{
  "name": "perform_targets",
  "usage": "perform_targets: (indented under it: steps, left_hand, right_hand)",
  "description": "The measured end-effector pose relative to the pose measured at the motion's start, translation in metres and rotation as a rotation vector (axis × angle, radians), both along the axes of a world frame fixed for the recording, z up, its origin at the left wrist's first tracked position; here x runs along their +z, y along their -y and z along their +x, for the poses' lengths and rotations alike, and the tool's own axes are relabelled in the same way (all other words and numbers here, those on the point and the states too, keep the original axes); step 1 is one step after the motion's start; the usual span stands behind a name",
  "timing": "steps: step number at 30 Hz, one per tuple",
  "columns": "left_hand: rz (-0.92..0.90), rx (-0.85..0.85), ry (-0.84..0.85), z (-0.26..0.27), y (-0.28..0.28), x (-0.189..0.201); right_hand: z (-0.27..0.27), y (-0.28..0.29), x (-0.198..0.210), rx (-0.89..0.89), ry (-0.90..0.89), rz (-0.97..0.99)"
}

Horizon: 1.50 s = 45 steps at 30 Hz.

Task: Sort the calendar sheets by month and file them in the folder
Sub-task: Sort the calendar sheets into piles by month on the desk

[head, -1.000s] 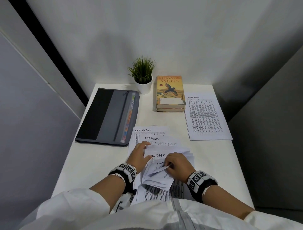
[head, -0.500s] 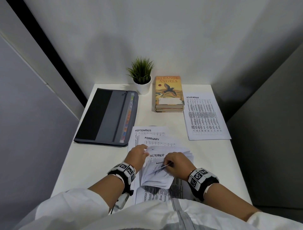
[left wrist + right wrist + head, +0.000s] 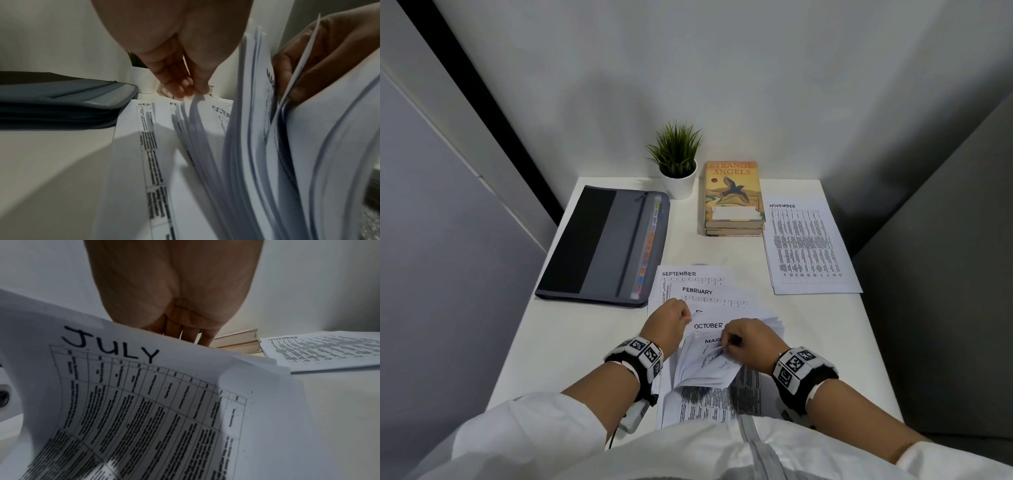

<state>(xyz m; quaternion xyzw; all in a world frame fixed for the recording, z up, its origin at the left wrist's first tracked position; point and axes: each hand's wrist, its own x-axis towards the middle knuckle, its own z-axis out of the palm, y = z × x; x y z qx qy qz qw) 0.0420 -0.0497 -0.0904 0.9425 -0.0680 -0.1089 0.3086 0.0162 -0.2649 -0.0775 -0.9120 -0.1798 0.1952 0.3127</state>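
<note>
A fanned pile of calendar sheets (image 3: 709, 301) lies at the table's near middle, with SEPTEMBER, FEBRUARY, OCTOBER and a MAR heading showing. My left hand (image 3: 669, 322) pinches the top edges of a few sheets (image 3: 195, 104) at the pile's left. My right hand (image 3: 748, 339) grips a lifted bundle of sheets (image 3: 705, 366), thumb on top. A JULY sheet (image 3: 144, 402) curls under the right wrist. A NOVEMBER sheet (image 3: 808, 246) lies apart at the right. The grey folder (image 3: 606, 245) lies closed at the left, coloured tabs along its edge.
A potted plant (image 3: 678, 164) stands at the back of the table. Two stacked books (image 3: 734, 198) sit beside it, left of the NOVEMBER sheet. Grey partition walls close in the white table (image 3: 835, 342) on both sides.
My left hand has drawn back a little toward me along the pile's left edge. The right hand keeps its hold on the lifted bundle.
</note>
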Motion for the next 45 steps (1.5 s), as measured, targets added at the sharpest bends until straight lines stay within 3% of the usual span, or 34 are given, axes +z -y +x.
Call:
perform_targets:
  steps: [5,9,15,17,21,29,36,41,45]
  left_hand:
    - [0.037,0.021,-0.076,0.004,0.001,-0.003]
    - [0.1,-0.066,-0.084,0.005,-0.002,-0.007]
    - [0.176,-0.166,0.096,0.005,-0.001,-0.007]
    - [0.115,-0.177,0.074,0.005,0.001,-0.006]
    - [-0.066,-0.053,-0.2,0.008,0.003,-0.003]
    - [-0.371,0.01,-0.187,0.013,0.008,0.023]
    - [-0.412,0.025,-0.317,-0.005,0.016,0.01]
    - [-0.392,0.024,-0.248,-0.002,0.015,0.012]
    - [-0.451,-0.028,-0.338,0.001,0.01,0.013]
  right_hand:
    - [0.0,0.0,0.001,-0.001,-0.012,-0.009]
    - [0.001,0.001,0.001,0.01,-0.015,-0.012]
    - [0.002,0.001,0.004,-0.004,-0.025,-0.003]
    - [0.002,0.002,0.007,-0.005,-0.034,0.0]
    - [0.006,0.003,0.012,0.033,-0.042,-0.027]
    - [0.01,-0.002,0.015,0.083,-0.06,-0.071]
    - [0.018,-0.004,0.021,0.096,0.029,-0.067]
    - [0.029,0.0,0.025,0.0,0.111,-0.073]
    - [0.028,-0.004,0.014,-0.113,0.107,-0.001]
